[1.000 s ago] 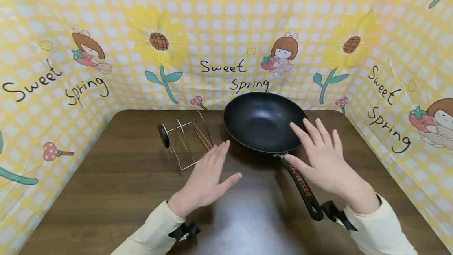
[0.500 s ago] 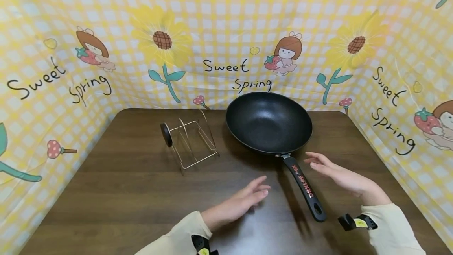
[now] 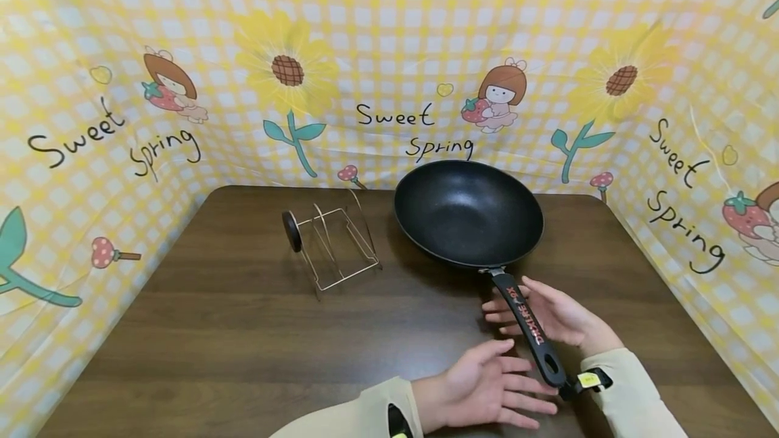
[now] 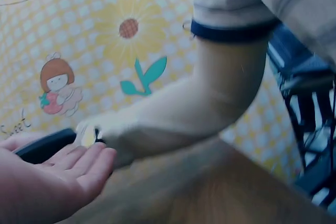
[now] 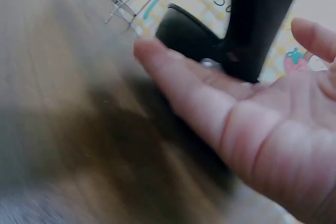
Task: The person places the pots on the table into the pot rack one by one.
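Note:
A black wok (image 3: 468,211) stands at the back right of the table, its long handle (image 3: 526,323) with red lettering pointing toward me. My right hand (image 3: 560,316) is beneath that handle, thumb on the right side and straight fingers showing on the left. The right wrist view has the handle above the palm; whether they touch, I cannot tell. Near the handle's end, my left hand (image 3: 483,384) lies palm up with fingers spread and nothing held. In the left wrist view, part of the dark handle (image 4: 47,146) shows just beyond the left palm (image 4: 47,187).
Left of the wok stands a gold wire rack (image 3: 337,249) with a dark round disc (image 3: 292,231) on its side. A yellow checked cloth (image 3: 377,39) with printed flowers hangs around the brown wooden table (image 3: 201,330) on its back and sides.
My right hand has come down from over the wok's rim to under its handle. My left hand has moved right, from beside the rack to the handle's end, and turned palm up.

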